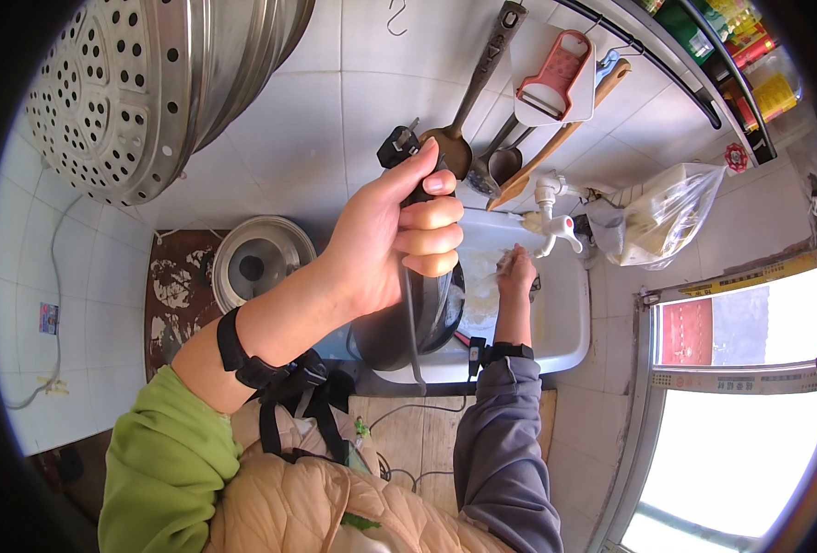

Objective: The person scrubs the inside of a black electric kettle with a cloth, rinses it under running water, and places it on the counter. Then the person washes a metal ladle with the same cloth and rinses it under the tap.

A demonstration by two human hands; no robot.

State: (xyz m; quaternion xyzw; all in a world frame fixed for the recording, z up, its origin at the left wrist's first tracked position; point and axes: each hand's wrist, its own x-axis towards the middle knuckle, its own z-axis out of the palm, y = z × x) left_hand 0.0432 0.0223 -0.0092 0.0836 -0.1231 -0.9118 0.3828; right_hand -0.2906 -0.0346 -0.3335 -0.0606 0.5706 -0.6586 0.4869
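Observation:
My left hand point(408, 228) is raised above the sink's left part, closed around a dark handle and a black power cord. The cord's plug point(397, 146) sticks out above my thumb. Below this hand a dark, round pan point(388, 335) is tilted on its side, with some suds at its inner wall and the cord point(412, 339) hanging across it. My right hand point(517, 271) is low in the white sink point(566, 325), fingers bunched around a small pale, wet thing, perhaps a scrubber; its kind cannot be told. Cloudy, sudsy water lies beside it.
A white tap point(557, 228) juts over the sink near my right hand. Ladles point(474, 90), a red peeler point(557, 79) and a wooden spatula point(567, 131) hang behind. A steel steamer point(125, 97) hangs upper left; a metal pot point(263, 259) stands left. A plastic bag point(657, 214) hangs right.

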